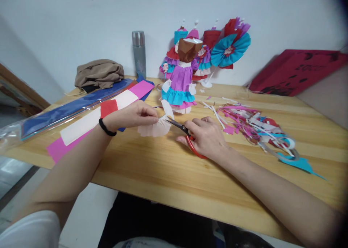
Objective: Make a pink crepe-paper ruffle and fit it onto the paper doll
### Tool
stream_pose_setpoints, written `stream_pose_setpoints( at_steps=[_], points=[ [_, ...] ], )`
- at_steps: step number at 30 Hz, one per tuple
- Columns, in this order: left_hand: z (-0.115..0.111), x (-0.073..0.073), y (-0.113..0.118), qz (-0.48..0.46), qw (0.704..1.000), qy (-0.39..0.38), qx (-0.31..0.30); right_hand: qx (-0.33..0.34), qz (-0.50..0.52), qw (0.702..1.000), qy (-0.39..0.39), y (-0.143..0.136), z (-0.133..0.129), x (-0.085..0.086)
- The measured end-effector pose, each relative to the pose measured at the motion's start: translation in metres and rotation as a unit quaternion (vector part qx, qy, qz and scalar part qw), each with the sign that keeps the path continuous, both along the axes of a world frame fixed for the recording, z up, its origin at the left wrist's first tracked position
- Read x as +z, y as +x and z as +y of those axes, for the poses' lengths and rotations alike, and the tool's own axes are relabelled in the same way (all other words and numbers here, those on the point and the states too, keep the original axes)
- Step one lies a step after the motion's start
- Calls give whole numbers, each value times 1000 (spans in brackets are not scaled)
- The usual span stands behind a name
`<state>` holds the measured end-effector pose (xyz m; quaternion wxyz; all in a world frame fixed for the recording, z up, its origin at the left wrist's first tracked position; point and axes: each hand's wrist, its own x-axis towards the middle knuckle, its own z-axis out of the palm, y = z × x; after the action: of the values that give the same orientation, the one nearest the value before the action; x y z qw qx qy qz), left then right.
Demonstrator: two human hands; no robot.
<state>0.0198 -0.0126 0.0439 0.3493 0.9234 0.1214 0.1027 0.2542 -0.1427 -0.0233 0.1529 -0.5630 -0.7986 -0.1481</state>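
My left hand point(136, 116) is closed, pinching a gathered strip of pale pink crepe paper point(153, 128) just above the table. The strip's ruffled edge hangs down, and a narrower tail point(168, 109) of it rises to the right. My right hand point(208, 137) grips red-handled scissors point(194, 148). Their dark blades point left, with the tips at the paper's right end; whether they touch it I cannot tell. Right behind the paper stands a small paper dress point(181, 78) with a purple body and blue and pink ruffles.
Stacked crepe strips point(81, 126) and a plastic-wrapped blue pack point(67, 105) lie at left. Behind are a brown cloth point(99, 74), a grey flask point(139, 56) and more paper dresses point(231, 50). Paper scraps point(255, 125), a tape roll point(289, 155) and a dark red bag point(296, 72) are at right.
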Motion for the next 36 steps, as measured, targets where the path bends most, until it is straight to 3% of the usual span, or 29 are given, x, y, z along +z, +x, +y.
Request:
stream_pose_setpoints(
  at_steps=[6,11,29,36],
  points=[
    [2,0,-2,-6,999,-41,0,24,7,999,36,1,0,-1],
    [0,3,-3,16,999,-42,1,40,38,998,14,1,1,-3],
    [0,1,0,30,999,42,4,-10,31,997,-71,-1,0,3],
    [1,-6,3,7,988,156,10,-28,8,998,-60,1,3,0]
  ],
)
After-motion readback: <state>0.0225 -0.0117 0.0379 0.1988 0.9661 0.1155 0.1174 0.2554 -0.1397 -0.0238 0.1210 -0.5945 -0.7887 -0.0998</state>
